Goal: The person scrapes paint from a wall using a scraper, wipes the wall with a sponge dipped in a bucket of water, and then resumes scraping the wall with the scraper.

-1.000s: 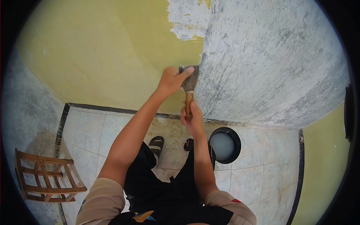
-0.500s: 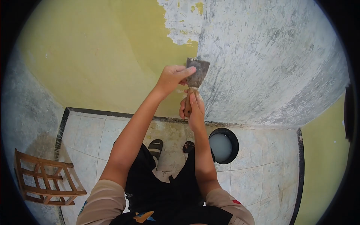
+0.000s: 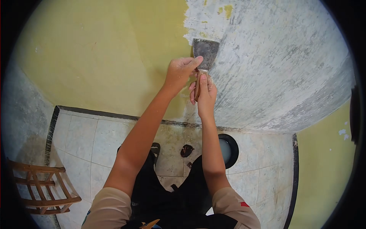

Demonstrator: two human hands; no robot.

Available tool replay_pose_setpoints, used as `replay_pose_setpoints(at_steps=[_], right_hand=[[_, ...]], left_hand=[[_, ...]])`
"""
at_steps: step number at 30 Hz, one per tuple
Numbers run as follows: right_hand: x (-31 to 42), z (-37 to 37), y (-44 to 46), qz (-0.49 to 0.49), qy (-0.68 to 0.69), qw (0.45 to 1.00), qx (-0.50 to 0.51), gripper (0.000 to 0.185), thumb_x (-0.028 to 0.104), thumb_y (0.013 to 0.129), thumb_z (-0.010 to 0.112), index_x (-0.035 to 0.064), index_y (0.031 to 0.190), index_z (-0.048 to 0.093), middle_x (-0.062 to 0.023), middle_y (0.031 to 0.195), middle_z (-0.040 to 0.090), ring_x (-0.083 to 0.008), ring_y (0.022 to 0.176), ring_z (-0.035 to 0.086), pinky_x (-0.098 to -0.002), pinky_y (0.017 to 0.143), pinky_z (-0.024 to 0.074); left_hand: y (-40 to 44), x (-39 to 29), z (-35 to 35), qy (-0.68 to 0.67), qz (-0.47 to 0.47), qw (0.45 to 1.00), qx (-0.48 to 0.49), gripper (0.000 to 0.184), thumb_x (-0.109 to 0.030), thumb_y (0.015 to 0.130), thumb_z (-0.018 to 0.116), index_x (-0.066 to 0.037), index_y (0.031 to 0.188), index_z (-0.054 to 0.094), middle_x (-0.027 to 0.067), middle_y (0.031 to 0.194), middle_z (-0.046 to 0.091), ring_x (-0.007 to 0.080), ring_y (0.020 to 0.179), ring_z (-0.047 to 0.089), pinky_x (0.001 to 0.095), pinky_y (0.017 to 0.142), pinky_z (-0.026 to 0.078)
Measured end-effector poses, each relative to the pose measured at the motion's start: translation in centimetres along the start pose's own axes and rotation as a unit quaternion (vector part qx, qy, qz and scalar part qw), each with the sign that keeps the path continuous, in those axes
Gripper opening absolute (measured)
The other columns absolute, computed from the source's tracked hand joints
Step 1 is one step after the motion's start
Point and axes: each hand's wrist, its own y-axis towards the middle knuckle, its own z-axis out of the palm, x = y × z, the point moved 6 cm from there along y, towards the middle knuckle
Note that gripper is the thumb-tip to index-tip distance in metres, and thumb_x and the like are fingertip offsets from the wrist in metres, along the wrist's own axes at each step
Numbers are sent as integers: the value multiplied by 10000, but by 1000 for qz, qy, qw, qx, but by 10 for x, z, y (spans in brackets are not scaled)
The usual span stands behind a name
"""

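A person's right hand is wrapping firmly around a scraper's wooden handle, while the left hand is pinching its blade low down, thumb on top. The scraper is pointing upward in front of the wall, where the wall's yellow paint is meeting bare grey-white surface. A black bucket is standing near the wall's foot.

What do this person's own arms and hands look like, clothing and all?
The left hand and right hand are bare, with whitish specks on them; no glove or watch shows. Short beige fabric sleeves end above the elbows. The right one bears a small red patch; the left, a small bluish mark.
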Motion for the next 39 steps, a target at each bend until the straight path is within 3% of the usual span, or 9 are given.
replay_pose_setpoints(at_steps=[4, 6, 9, 13, 16, 28, 31, 36, 39], right_hand=[[-9, -3, 1, -19, -3, 999, -26, 436, 445, 1115, 480, 36, 1184, 616, -26, 641, 525, -107, 417, 469, -252, 382, 308], [-11, -3, 4, -19, -11, 999, -29, 439, 449, 1116, 478, 36, 1176, 614, -23, 636, 517, -102, 414, 455, -249, 381, 304], [-9, -4, 6, -10, -18, 999, -28, 445, 457, 1115, 475, 37, 1169, 612, -17, 630, 501, -92, 411, 423, -243, 379, 296], [-9, -3, 8, 2, -6, 1000, -15, 446, 464, 1111, 485, 43, 1175, 615, -8, 619, 478, -81, 411, 382, -238, 380, 291], [6, 4, 14, -18, -13, 1000, -20, 443, 470, 1110, 487, 47, 1147, 614, -4, 609, 469, -76, 417, 377, -238, 382, 284], [-7, 2, 0, 13, 1, 1000, -28, 446, 485, 1099, 500, 52, 1083, 607, -7, 588, 465, -87, 391, 379, -255, 369, 265], [-1, 5, -1, 5, 1, 1000, -26, 450, 487, 1099, 499, 52, 1089, 612, -7, 586, 466, -92, 379, 376, -256, 365, 257], [15, 6, 8, -4, 6, 1000, -28, 456, 489, 1098, 500, 48, 1092, 616, -7, 587, 468, -91, 376, 372, -254, 362, 249], [11, 8, 4, -4, 13, 1000, -24, 463, 489, 1098, 501, 42, 1098, 620, -6, 587, 468, -89, 377, 365, -251, 361, 247]], left_hand=[[16, -4, 3, 6, 11, 999, -34, 406, -372, 968, 755, 17, 854, 766, 28, 754, 674, 109, 708, 637, 273, 750, 543], [22, -7, 7, 19, 63, 997, -51, 597, -485, 950, 737, 10, 622, 680, 34, 544, 576, 113, 528, 558, 309, 520, 421], [19, -17, 9, 64, 43, 994, -81, 634, -490, 951, 734, 11, 574, 640, 38, 506, 547, 129, 463, 529, 323, 481, 415], [21, -18, 11, 56, 19, 995, -87, 649, -488, 953, 732, 9, 554, 607, 42, 495, 536, 131, 444, 523, 326, 462, 413], [27, -33, 13, 61, 84, 989, -106, 659, -489, 952, 734, 1, 535, 588, 42, 478, 513, 130, 429, 505, 330, 453, 402], [15, -18, 12, 50, 45, 989, -133, 654, -459, 959, 734, 3, 525, 569, 32, 465, 476, 131, 418, 461, 344, 438, 375], [16, -19, 16, 14, 1, 993, -117, 550, -420, 928, 783, -54, 571, 580, 2, 542, 489, 107, 483, 466, 298, 471, 353], [30, -28, 19, 14, 87, 987, -132, 654, -463, 950, 741, -6, 522, 552, 25, 474, 465, 129, 436, 443, 343, 448, 367], [24, -26, 21, -5, 56, 990, -130, 655, -464, 950, 742, -4, 527, 547, 22, 482, 468, 127, 442, 437, 338, 452, 362]])
